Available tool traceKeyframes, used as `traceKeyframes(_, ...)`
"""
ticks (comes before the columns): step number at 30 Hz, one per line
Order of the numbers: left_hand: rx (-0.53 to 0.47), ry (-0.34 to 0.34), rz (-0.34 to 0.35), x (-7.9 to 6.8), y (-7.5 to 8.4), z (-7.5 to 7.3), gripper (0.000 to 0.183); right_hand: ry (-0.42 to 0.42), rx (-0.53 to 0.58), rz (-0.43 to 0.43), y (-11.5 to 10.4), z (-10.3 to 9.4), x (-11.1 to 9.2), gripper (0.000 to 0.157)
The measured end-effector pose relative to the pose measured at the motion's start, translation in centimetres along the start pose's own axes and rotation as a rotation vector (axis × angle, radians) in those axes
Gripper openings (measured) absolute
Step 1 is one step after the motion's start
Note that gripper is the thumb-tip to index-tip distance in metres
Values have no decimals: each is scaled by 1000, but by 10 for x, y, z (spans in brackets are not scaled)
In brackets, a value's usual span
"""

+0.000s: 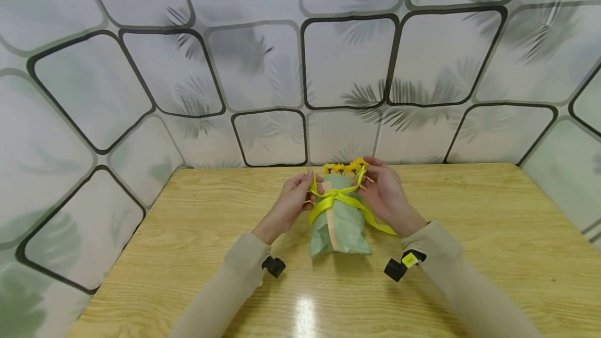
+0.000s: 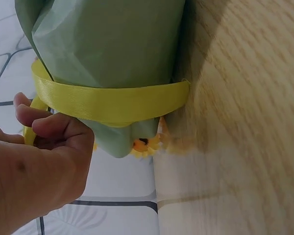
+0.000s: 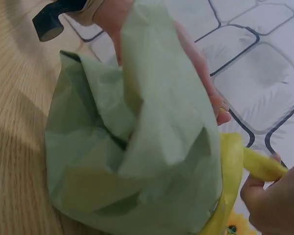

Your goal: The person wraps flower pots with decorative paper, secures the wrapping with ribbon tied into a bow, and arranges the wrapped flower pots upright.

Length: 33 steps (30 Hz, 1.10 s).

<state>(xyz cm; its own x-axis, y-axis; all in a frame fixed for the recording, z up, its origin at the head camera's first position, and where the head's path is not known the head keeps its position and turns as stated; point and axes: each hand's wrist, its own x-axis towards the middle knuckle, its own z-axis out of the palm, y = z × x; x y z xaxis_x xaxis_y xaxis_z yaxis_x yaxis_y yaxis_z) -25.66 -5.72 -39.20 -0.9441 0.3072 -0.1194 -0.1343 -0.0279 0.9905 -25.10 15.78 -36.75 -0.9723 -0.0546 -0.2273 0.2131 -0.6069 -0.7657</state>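
Note:
A bouquet wrapped in pale green paper lies on the table, its yellow flowers toward the wall. Round its middle runs a yellow ribbon, crossed at the front. My left hand pinches one ribbon loop at the bouquet's left side. On the right, my right hand grips the other loop, close to the flowers. In the left wrist view the ribbon band circles the paper, and curled fingers hold its end. The right wrist view shows the folded paper and a ribbon strand between my fingers.
The wooden table reaches back to a patterned wall. A loose ribbon tail trails to the right, under my right wrist. Small black cameras sit on both wrists near the tabletop.

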Motion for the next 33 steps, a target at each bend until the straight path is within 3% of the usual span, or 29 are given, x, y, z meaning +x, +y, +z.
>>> traceKeyframes(4,53,-8,29,0,-3,-2,39,12,-162,-36,4,0,1,17)
traceKeyframes(12,317,-64,126,6,-13,-10,39,-65,-448,-81,4,-15,1,15)
traceKeyframes(17,412,-101,162,9,-13,-15,42,-69,-514,-91,-3,-30,2,14)
traceKeyframes(26,459,-131,172,9,-16,-17,40,-79,-629,-68,-7,-45,-2,8)
traceKeyframes(33,455,-116,185,11,-18,-14,39,-72,-571,-61,-6,-46,-1,9)
